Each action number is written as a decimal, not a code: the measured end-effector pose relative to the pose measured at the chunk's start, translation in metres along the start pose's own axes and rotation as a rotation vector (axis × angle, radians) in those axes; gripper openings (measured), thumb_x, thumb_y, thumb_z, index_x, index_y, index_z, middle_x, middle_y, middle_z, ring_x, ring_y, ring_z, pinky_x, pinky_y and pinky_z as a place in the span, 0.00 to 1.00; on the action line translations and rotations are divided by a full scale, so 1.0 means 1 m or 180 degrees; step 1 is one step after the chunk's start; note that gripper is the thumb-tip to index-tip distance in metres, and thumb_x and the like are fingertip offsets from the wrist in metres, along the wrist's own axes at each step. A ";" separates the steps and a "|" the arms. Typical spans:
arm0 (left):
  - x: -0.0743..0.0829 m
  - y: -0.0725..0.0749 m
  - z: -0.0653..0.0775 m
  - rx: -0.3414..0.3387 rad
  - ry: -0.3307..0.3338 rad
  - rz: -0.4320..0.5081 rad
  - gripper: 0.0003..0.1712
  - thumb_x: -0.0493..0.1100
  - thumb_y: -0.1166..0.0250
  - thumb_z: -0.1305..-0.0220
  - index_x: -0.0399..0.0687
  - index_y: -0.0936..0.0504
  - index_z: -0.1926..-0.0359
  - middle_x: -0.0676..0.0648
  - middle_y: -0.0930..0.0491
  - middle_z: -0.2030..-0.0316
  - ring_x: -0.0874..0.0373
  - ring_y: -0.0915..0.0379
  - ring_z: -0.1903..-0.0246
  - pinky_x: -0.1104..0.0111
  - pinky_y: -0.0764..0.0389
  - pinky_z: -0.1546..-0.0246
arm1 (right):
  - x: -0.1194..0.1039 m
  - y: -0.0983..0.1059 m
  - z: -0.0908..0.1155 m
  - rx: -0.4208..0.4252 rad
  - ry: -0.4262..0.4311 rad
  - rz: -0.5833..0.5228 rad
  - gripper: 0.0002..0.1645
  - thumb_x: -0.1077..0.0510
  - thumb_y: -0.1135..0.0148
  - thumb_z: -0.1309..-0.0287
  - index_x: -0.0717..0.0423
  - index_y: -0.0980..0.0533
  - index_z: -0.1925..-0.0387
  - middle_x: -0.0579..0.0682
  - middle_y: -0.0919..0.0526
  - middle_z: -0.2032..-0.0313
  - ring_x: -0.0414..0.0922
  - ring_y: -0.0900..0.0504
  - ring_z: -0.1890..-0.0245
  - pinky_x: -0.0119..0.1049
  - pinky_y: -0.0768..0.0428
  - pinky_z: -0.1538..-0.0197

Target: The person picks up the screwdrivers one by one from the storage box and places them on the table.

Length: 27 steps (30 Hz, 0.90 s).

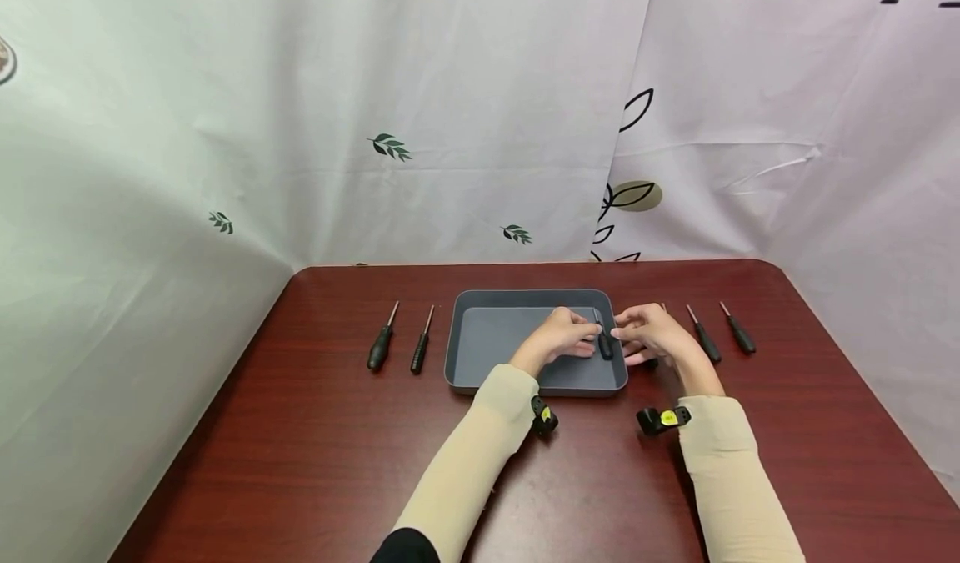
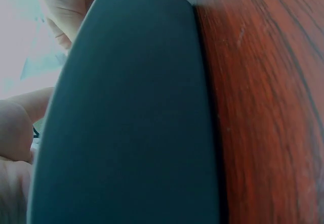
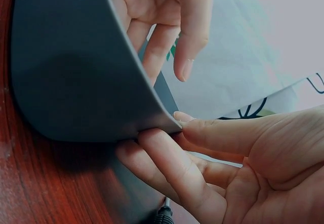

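Note:
A grey rectangular tray (image 1: 495, 296) sits on the table, its outer wall (image 2: 136, 107) filling much of the left wrist view. Inside, along the right side, lies a black-handled screwdriver (image 1: 605, 346). My left hand (image 1: 558, 338) is over the tray, fingertips right beside that screwdriver's shaft. In the right wrist view, the left hand's thumb (image 3: 192, 36) hangs straight and apart from its fingers. My right hand (image 1: 652, 334) pinches the tray's right rim, thumb on top and fingers (image 3: 167, 158) against the outer wall.
Two screwdrivers, one thick-handled (image 1: 380, 348) and one slimmer (image 1: 420, 353), lie left of the tray. Right of it lie two more, one nearer (image 1: 707, 343) and one farther (image 1: 741, 334). Another screwdriver (image 3: 163, 215) is mostly hidden by my right hand. A patterned white curtain (image 1: 450, 129) hangs behind the table.

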<state>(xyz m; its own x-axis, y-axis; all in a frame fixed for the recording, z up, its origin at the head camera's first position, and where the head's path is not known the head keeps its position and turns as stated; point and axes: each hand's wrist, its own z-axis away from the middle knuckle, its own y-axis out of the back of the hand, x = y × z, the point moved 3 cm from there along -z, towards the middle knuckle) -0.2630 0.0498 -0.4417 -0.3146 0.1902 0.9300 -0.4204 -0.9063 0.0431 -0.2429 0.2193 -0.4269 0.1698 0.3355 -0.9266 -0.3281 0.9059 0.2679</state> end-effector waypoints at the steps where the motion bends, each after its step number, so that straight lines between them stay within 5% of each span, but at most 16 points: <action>1: 0.000 -0.001 0.000 -0.0003 0.0001 0.0010 0.26 0.36 0.37 0.30 0.22 0.30 0.38 0.35 0.18 0.54 0.43 0.16 0.56 0.63 0.14 0.58 | 0.000 0.000 0.000 -0.0002 0.0004 -0.0005 0.26 0.68 0.44 0.30 0.82 0.36 0.38 0.59 0.17 0.61 0.48 0.15 0.71 0.46 0.12 0.64; 14: 0.004 -0.011 0.000 -0.0025 0.0016 -0.0119 0.24 0.37 0.40 0.27 0.21 0.29 0.39 0.36 0.20 0.55 0.44 0.17 0.55 0.63 0.14 0.56 | 0.001 0.000 -0.001 0.0001 -0.0024 -0.0040 0.26 0.68 0.44 0.30 0.82 0.37 0.38 0.59 0.17 0.61 0.47 0.15 0.72 0.46 0.12 0.65; 27: 0.006 -0.020 0.000 0.0236 -0.0110 -0.0476 0.15 0.32 0.37 0.31 0.24 0.19 0.49 0.37 0.20 0.54 0.49 0.16 0.58 0.68 0.14 0.59 | 0.000 0.000 0.001 -0.0007 0.0002 0.0014 0.27 0.67 0.43 0.30 0.82 0.37 0.37 0.60 0.17 0.61 0.47 0.15 0.72 0.47 0.12 0.65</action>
<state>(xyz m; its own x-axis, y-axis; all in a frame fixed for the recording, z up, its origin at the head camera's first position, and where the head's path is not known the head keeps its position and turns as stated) -0.2562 0.0691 -0.4367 -0.2233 0.3132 0.9231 -0.3961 -0.8944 0.2077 -0.2419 0.2196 -0.4269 0.1677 0.3393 -0.9256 -0.3309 0.9038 0.2714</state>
